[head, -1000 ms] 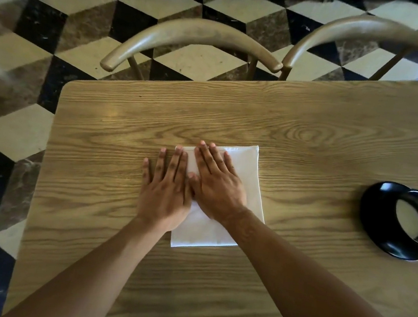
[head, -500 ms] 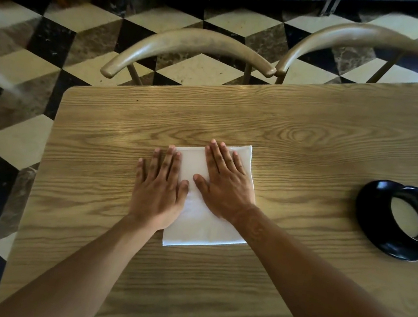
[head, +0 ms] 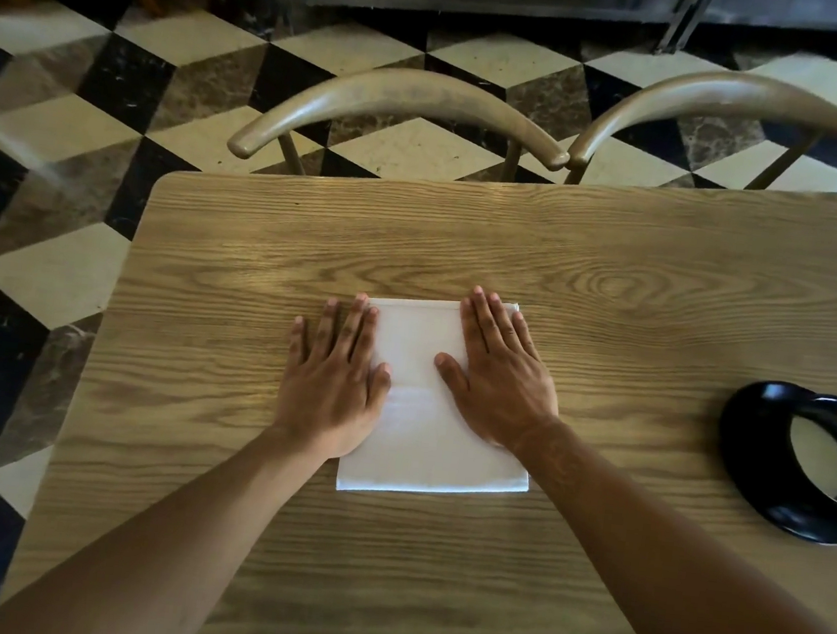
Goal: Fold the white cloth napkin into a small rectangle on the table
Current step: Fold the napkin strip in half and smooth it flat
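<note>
The white cloth napkin [head: 418,420] lies folded into a rectangle flat on the wooden table [head: 618,265], near its middle. My left hand [head: 335,375] lies flat with straight fingers over the napkin's left edge, partly on the wood. My right hand [head: 495,374] presses flat on the napkin's right side, fingers pointing to its far right corner. A bare strip of cloth shows between the two hands. The napkin's near edge is uncovered.
A black bowl-like dish [head: 804,463] sits on the table at the right edge. Two curved wooden chair backs [head: 402,103] [head: 728,99] stand along the far side. The table's left edge borders a checkered tile floor [head: 53,237].
Both hands have slid apart across the napkin, the left going left and the right going right. The cloth now shows between them.
</note>
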Action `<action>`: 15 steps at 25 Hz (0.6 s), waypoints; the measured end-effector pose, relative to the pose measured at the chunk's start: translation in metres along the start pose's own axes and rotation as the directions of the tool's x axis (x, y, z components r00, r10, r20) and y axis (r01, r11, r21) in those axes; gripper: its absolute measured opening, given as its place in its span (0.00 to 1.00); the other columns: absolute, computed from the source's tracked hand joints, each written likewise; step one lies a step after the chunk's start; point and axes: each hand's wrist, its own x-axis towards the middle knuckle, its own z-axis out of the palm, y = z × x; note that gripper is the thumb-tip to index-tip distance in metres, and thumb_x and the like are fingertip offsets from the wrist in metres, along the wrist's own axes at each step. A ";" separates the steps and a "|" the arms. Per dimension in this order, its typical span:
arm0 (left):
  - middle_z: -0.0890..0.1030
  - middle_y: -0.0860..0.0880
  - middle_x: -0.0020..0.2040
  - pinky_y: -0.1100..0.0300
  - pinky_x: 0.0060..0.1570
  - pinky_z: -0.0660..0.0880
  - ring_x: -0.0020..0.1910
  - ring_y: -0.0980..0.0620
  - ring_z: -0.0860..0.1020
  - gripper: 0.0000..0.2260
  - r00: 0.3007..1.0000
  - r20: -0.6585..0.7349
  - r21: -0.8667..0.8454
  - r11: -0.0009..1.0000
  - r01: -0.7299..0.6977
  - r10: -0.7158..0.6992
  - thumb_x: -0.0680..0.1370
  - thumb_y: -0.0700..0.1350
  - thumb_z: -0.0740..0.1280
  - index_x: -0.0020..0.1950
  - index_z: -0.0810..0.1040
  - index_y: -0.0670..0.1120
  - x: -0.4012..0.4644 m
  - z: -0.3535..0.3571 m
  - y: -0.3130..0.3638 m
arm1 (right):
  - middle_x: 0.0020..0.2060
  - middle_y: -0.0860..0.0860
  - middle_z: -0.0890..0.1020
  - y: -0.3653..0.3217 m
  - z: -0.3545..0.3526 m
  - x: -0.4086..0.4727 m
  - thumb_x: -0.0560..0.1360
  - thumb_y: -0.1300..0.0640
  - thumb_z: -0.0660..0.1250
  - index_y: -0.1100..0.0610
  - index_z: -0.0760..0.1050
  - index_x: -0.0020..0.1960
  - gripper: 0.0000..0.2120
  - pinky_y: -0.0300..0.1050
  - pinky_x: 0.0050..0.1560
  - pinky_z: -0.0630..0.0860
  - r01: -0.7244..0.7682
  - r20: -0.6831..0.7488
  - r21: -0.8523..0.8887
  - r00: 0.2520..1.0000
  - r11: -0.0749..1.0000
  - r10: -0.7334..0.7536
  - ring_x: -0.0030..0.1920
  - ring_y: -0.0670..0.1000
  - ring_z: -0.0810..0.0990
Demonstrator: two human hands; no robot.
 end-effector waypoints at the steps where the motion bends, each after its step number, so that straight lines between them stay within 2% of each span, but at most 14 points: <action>1: 0.50 0.48 0.85 0.36 0.80 0.46 0.84 0.41 0.49 0.32 1.000 -0.001 0.003 1.000 -0.001 0.001 0.82 0.58 0.45 0.84 0.49 0.47 0.000 0.000 0.000 | 0.83 0.50 0.43 0.001 0.000 0.001 0.82 0.35 0.45 0.56 0.41 0.83 0.38 0.50 0.82 0.40 0.000 0.001 -0.001 1.000 1.000 0.000 0.82 0.49 0.38; 6: 0.50 0.47 0.85 0.35 0.80 0.47 0.84 0.40 0.50 0.33 1.000 0.006 0.017 1.000 -0.003 0.002 0.82 0.59 0.45 0.84 0.50 0.46 0.000 0.002 0.000 | 0.83 0.51 0.42 0.000 0.000 -0.001 0.82 0.35 0.44 0.57 0.40 0.83 0.38 0.50 0.82 0.39 0.008 0.014 -0.004 1.000 1.000 -0.008 0.82 0.49 0.38; 9: 0.46 0.47 0.85 0.37 0.80 0.42 0.84 0.40 0.46 0.35 0.999 0.049 -0.005 1.000 -0.013 0.013 0.81 0.63 0.41 0.84 0.46 0.47 0.002 0.000 -0.001 | 0.83 0.53 0.45 -0.002 -0.003 0.000 0.81 0.36 0.42 0.58 0.43 0.83 0.39 0.51 0.81 0.37 0.006 0.018 -0.010 1.000 1.000 -0.005 0.82 0.51 0.40; 13: 0.52 0.43 0.85 0.40 0.81 0.45 0.84 0.42 0.48 0.35 0.995 -0.103 -0.138 0.990 -0.022 0.008 0.81 0.60 0.50 0.83 0.53 0.42 -0.011 -0.014 0.002 | 0.82 0.58 0.52 -0.027 -0.012 -0.013 0.82 0.39 0.43 0.63 0.51 0.82 0.37 0.54 0.81 0.39 -0.005 -0.066 0.056 0.998 0.998 0.009 0.83 0.54 0.46; 15: 0.53 0.42 0.84 0.43 0.82 0.48 0.84 0.43 0.49 0.33 0.980 -0.158 -0.175 0.974 -0.146 0.119 0.82 0.56 0.53 0.83 0.55 0.39 -0.038 -0.015 0.004 | 0.82 0.58 0.54 -0.049 -0.011 -0.030 0.83 0.41 0.43 0.63 0.54 0.81 0.35 0.54 0.82 0.43 0.019 -0.099 0.170 0.995 0.985 -0.002 0.83 0.55 0.47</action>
